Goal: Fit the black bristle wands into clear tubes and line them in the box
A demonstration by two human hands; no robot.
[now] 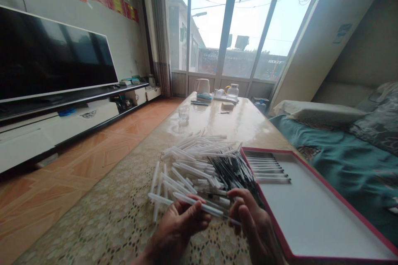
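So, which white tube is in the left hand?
The tube pinched by the left hand, slanting down toward the right hand; the loose tubes lie on the table.

We've pen barrels [186, 167] heaped on bench [121, 219] before us, refills [231, 169] just to their right, tray [317, 215] farther right, pens [268, 174] inside; glass [183, 114] behind heap, jug [232, 92] beyond.

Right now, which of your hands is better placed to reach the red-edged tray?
Probably the right hand: it is nearer the tray, beside its edge, while the left hand, farther off, holds a white tube.
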